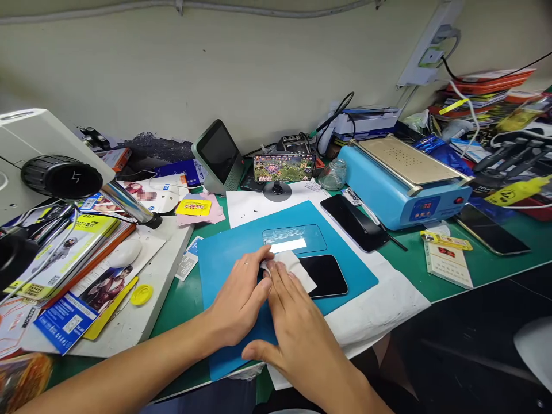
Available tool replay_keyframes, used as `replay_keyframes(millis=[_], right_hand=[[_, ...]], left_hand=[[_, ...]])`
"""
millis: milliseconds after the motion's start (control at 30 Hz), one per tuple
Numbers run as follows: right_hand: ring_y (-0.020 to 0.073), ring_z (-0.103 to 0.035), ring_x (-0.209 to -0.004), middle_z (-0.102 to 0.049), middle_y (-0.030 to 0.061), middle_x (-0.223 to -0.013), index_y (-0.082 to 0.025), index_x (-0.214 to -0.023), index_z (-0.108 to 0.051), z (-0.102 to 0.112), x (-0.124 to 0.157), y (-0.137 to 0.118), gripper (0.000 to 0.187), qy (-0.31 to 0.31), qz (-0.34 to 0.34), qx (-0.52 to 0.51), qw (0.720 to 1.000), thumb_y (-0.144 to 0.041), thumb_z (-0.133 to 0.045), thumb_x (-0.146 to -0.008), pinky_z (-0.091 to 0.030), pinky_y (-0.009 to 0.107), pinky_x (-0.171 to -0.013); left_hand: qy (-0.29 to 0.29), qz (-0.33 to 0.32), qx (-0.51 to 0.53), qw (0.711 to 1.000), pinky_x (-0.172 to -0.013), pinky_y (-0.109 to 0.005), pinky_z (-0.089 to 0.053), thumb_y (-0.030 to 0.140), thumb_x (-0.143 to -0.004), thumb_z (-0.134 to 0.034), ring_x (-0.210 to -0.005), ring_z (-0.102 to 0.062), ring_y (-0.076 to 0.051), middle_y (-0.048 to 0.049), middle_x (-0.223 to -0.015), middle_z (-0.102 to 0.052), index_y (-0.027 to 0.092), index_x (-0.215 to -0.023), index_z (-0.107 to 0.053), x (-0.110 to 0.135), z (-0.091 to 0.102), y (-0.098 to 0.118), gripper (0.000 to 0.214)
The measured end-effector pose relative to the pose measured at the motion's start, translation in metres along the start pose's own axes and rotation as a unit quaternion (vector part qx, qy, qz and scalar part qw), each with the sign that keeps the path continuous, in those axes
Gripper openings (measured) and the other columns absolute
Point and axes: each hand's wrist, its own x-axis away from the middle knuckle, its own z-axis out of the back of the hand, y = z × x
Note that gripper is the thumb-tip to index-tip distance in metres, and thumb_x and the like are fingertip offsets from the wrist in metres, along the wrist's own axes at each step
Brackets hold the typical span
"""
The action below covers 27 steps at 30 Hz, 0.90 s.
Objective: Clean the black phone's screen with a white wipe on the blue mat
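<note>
A black phone [325, 275] lies screen-up on a blue work mat [345, 256] in the middle of the green desk. My right hand [297, 330] lies flat with its fingers pressing a white cloth [297, 269] onto the phone's left end. My left hand [239, 296] rests on the mat beside it, fingers extended against the phone's left edge and the cloth. A ring shows on one left finger. The phone's left part is hidden under cloth and fingers.
A second black phone [353, 221] lies behind the mat, next to a blue heating machine [399, 184]. A small phone on a stand [283, 168] shows a game. A third phone [491, 230] lies right. Books and packets [64, 259] crowd the left; a microscope arm [60, 175] overhangs there.
</note>
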Motion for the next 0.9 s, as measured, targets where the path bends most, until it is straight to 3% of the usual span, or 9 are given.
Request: replay_keyframes(millis=[200, 333, 400, 467, 567, 633, 700, 833, 900], right_hand=[[0.0309, -0.035, -0.15, -0.036, 0.0184, -0.16, -0.005, -0.156, -0.036, 0.018, 0.012, 0.004, 0.09, -0.061, 0.055, -0.097, 0.992, -0.064, -0.057, -0.092, -0.033, 0.044, -0.122], [0.0268, -0.054, -0.137, -0.056, 0.0088, -0.149, -0.023, -0.151, -0.05, 0.04, 0.042, 0.038, 0.069, -0.099, 0.025, -0.223, 0.969, -0.062, -0.057, -0.093, -0.044, 0.039, -0.114], [0.0286, -0.066, -0.123, -0.069, 0.0049, -0.134, -0.033, -0.138, -0.064, 0.053, 0.055, 0.06, 0.055, -0.038, -0.055, -0.279, 0.958, -0.064, -0.051, -0.095, -0.054, 0.041, -0.104], [0.0323, -0.07, -0.116, -0.073, 0.0053, -0.127, -0.034, -0.13, -0.071, 0.068, 0.06, 0.081, 0.054, 0.059, -0.15, -0.286, 0.944, -0.067, -0.045, -0.095, -0.059, 0.046, -0.097], [0.0365, -0.063, -0.126, -0.07, 0.0061, -0.134, -0.029, -0.128, -0.072, 0.091, 0.047, 0.104, 0.054, 0.177, -0.277, -0.213, 0.92, -0.064, -0.044, -0.098, -0.054, 0.052, -0.104], [0.0378, -0.06, -0.13, -0.067, 0.0071, -0.138, -0.027, -0.136, -0.067, 0.1, 0.026, 0.112, 0.059, 0.186, -0.3, -0.169, 0.92, -0.065, -0.046, -0.096, -0.055, 0.052, -0.102], [0.0376, -0.057, -0.134, -0.062, 0.0089, -0.144, -0.025, -0.142, -0.062, 0.101, 0.003, 0.117, 0.062, 0.149, -0.267, -0.132, 0.943, -0.064, -0.044, -0.097, -0.054, 0.052, -0.104], [0.0348, -0.032, -0.152, -0.039, 0.0097, -0.163, -0.024, -0.149, -0.052, 0.084, -0.034, 0.122, 0.058, 0.039, -0.12, -0.018, 0.992, -0.054, -0.047, -0.1, -0.035, 0.058, -0.119], [0.0324, -0.035, -0.15, -0.043, 0.0102, -0.161, -0.023, -0.153, -0.047, 0.076, -0.046, 0.125, 0.059, -0.029, -0.066, 0.006, 0.997, -0.049, -0.049, -0.1, -0.036, 0.056, -0.118]], left_hand=[[-0.012, -0.007, -0.005, 1.0, -0.114, -0.051, -0.036, 0.043, -0.109, -0.031, -0.132, -0.048, -0.028, -0.0085, -0.146, -0.052, 0.028, -0.155, -0.029, -0.001, 0.002, 0.004, 0.049], [-0.019, -0.001, -0.014, 1.0, -0.112, -0.053, -0.037, 0.046, -0.108, -0.029, -0.131, -0.048, -0.03, -0.0107, -0.145, -0.052, 0.026, -0.155, -0.029, -0.001, 0.003, 0.005, 0.051], [-0.025, 0.007, -0.016, 1.0, -0.111, -0.053, -0.037, 0.047, -0.108, -0.029, -0.131, -0.048, -0.031, -0.0111, -0.144, -0.053, 0.025, -0.155, -0.03, -0.002, 0.004, 0.006, 0.052], [-0.03, 0.013, -0.013, 0.999, -0.112, -0.053, -0.037, 0.048, -0.108, -0.028, -0.132, -0.047, -0.031, -0.0108, -0.144, -0.052, 0.026, -0.155, -0.03, -0.002, 0.005, 0.007, 0.052], [-0.032, 0.018, -0.008, 0.999, -0.112, -0.054, -0.037, 0.048, -0.108, -0.028, -0.132, -0.047, -0.03, -0.0106, -0.145, -0.051, 0.027, -0.155, -0.03, -0.002, 0.005, 0.01, 0.051], [-0.033, 0.021, -0.008, 0.999, -0.113, -0.054, -0.036, 0.048, -0.109, -0.028, -0.133, -0.046, -0.03, -0.0107, -0.146, -0.051, 0.027, -0.155, -0.031, -0.002, 0.005, 0.01, 0.051], [-0.033, 0.022, -0.007, 0.999, -0.113, -0.055, -0.036, 0.048, -0.109, -0.028, -0.133, -0.046, -0.03, -0.0111, -0.146, -0.051, 0.027, -0.155, -0.031, -0.002, 0.005, 0.011, 0.051], [-0.02, 0.027, 0.011, 0.999, -0.114, -0.055, -0.036, 0.051, -0.108, -0.03, -0.135, -0.045, -0.031, -0.0126, -0.147, -0.049, 0.025, -0.153, -0.033, -0.002, 0.005, 0.01, 0.052], [0.009, 0.045, 0.022, 0.999, -0.115, -0.056, -0.036, 0.053, -0.107, -0.031, -0.137, -0.044, -0.031, -0.0128, -0.15, -0.045, 0.025, -0.155, -0.03, -0.002, 0.005, 0.009, 0.055]])
